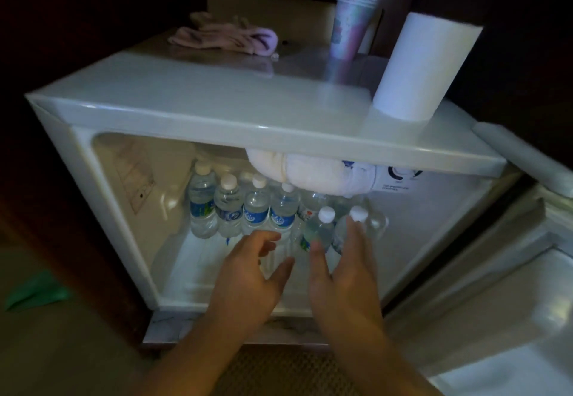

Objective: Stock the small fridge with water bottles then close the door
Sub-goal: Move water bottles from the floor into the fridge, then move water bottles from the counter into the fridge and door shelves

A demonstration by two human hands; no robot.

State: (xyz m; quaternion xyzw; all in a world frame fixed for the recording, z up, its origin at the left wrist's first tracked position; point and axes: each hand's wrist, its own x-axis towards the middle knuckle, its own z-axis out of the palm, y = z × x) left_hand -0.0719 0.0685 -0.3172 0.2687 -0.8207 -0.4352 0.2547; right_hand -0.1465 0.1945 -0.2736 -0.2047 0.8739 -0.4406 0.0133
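A: Fig. 1, head view. Landmark = small fridge (173, 107), white, door (508, 327) swung open to its right.

B: Bottles?

A: Water bottles inside the fridge, upright on its floor. Back row of four (242, 206), white caps, blue labels, touching side by side, toward the fridge's left-centre. Two more nearer the opening, right of that row: front bottle a (319, 228) and front bottle b (353, 225). More clear bottles behind those two, partly hidden; count unclear.

B: Hands?

A: Both bare, reaching into the fridge opening. Left hand (251, 274): grip wide, fingers spread and relaxed, holding nothing, just in front of the back row. Right hand (344, 274): grip wide, fingers straight, tips up against front bottle b, thumb near front bottle a. Contact vs. just apart: cannot tell, motion blur.

B: Above the bottles?

A: Frosted freezer box (310, 172) under the fridge's top edge; temp. control dial (400, 175) to its right.

B: On the fridge top?

A: Paper towel roll (424, 66) upright at front right; stack of paper cups (350, 20) behind it; pink cloth (223, 37) bunched at back left.

B: Floor?

A: Green scrap (37, 294) left of the fridge, on the floor.
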